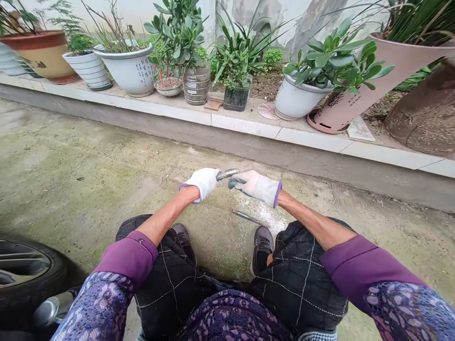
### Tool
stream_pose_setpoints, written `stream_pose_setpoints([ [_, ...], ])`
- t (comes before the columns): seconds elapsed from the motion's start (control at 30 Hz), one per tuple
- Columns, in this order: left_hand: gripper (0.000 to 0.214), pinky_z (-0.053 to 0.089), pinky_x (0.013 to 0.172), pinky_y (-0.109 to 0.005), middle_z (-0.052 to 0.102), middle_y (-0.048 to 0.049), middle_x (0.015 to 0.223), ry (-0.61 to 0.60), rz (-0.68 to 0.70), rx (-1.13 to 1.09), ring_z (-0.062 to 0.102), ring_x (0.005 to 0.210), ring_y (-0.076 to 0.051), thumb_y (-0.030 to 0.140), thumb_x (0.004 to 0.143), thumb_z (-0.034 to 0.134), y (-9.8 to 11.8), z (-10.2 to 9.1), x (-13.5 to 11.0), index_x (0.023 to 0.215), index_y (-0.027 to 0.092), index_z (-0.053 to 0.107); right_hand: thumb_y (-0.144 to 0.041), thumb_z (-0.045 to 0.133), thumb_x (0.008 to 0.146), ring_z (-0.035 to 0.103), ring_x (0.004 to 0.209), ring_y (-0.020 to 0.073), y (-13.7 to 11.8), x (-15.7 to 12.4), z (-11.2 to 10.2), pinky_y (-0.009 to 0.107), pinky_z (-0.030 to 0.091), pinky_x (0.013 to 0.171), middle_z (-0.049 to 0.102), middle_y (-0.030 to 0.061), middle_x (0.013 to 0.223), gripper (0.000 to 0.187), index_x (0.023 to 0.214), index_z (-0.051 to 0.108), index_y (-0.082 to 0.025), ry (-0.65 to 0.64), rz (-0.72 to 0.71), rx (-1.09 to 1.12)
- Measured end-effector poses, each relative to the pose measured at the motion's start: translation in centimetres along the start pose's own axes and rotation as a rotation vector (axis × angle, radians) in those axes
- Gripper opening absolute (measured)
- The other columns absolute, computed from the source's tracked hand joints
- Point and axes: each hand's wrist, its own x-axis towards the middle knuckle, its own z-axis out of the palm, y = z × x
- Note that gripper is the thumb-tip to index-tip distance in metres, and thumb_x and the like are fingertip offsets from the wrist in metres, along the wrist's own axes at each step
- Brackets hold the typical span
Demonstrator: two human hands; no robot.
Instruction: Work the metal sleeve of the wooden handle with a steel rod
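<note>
Both my hands wear white knit gloves and meet in front of my knees. My left hand is closed round one end of a thin grey metal rod. My right hand is closed on the rod's other end, its fingertips dark with dirt. The rod lies nearly level between them. On the concrete below, between my shoes, lies a second thin metal rod on a patch of pale dust.
A tiled ledge runs across the back, lined with potted plants, among them a white pot and a tilted pink pot. A car tyre sits at the lower left. Mossy concrete ground stretches to the left.
</note>
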Motion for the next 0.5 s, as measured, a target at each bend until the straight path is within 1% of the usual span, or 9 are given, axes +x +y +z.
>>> stream_pose_setpoints([
  [0.07, 0.032, 0.051, 0.073, -0.035, 0.073, -0.0151, 0.09, -0.002, 0.0, 0.173, 0.071, 0.085, -0.028, 0.014, 0.09, 0.045, -0.1, 0.5, 0.2, 0.11, 0.016, 0.07, -0.025, 0.05, 0.086, 0.057, 0.07, 0.0143, 0.3, 0.1, -0.7, 0.025, 0.041, 0.067, 0.07, 0.0028, 0.08, 0.026, 0.091, 0.075, -0.017, 0.02, 0.014, -0.057],
  [0.13, 0.033, 0.051, 0.077, -0.037, 0.073, -0.0168, 0.09, -0.025, 0.042, 0.235, 0.071, 0.089, -0.029, 0.01, 0.087, 0.048, 0.1, 0.9, 0.1, 0.11, 0.016, 0.07, -0.025, 0.05, 0.086, 0.056, 0.07, 0.0141, 1.1, 0.5, -1.4, 0.024, 0.041, 0.067, 0.07, 0.002, 0.079, 0.026, 0.088, 0.075, -0.018, 0.047, 0.024, -0.076],
  [0.2, 0.028, 0.05, 0.079, -0.036, 0.073, -0.0145, 0.086, -0.076, 0.082, 0.16, 0.07, 0.089, -0.028, 0.013, 0.085, 0.053, 0.3, 0.8, -0.1, 0.106, 0.018, 0.072, -0.024, 0.05, 0.083, 0.057, 0.072, 0.0141, 2.2, 1.0, -2.0, 0.024, 0.041, 0.07, 0.07, 0.0017, 0.082, 0.025, 0.085, 0.075, -0.019, 0.087, 0.032, -0.064],
  [0.27, 0.022, 0.049, 0.079, -0.032, 0.072, -0.0103, 0.081, -0.112, 0.103, 0.042, 0.07, 0.084, -0.025, 0.02, 0.084, 0.058, 0.6, 0.5, -0.3, 0.101, 0.021, 0.072, -0.024, 0.049, 0.08, 0.056, 0.069, 0.0137, 3.2, 1.5, -2.3, 0.024, 0.041, 0.066, 0.069, 0.0012, 0.079, 0.027, 0.086, 0.075, -0.019, 0.089, 0.073, -0.017],
  [0.33, 0.019, 0.048, 0.074, -0.028, 0.071, -0.0068, 0.076, -0.118, 0.101, -0.056, 0.068, 0.077, -0.022, 0.026, 0.084, 0.059, 0.9, 0.1, -0.6, 0.096, 0.022, 0.073, -0.027, 0.048, 0.078, 0.052, 0.062, 0.0128, 3.9, 2.0, -2.3, 0.024, 0.039, 0.059, 0.066, 0.0002, 0.073, 0.03, 0.089, 0.075, -0.018, 0.04, 0.113, 0.055],
  [0.4, 0.019, 0.047, 0.069, -0.026, 0.07, -0.0047, 0.072, -0.106, 0.108, -0.095, 0.066, 0.071, -0.02, 0.03, 0.083, 0.059, 1.1, -0.3, -0.9, 0.093, 0.023, 0.074, -0.028, 0.047, 0.076, 0.049, 0.059, 0.0126, 4.3, 2.4, -2.1, 0.024, 0.038, 0.056, 0.063, -0.0002, 0.07, 0.034, 0.092, 0.074, -0.015, -0.018, 0.123, 0.105],
  [0.5, 0.018, 0.046, 0.065, -0.025, 0.07, -0.0036, 0.071, -0.091, 0.122, -0.142, 0.065, 0.067, -0.019, 0.03, 0.08, 0.061, 1.3, -0.5, -1.4, 0.088, 0.022, 0.075, -0.028, 0.047, 0.074, 0.054, 0.065, 0.0146, 4.5, 2.6, -1.5, 0.025, 0.043, 0.061, 0.066, 0.0024, 0.075, 0.034, 0.089, 0.074, -0.013, -0.085, 0.078, 0.097],
])
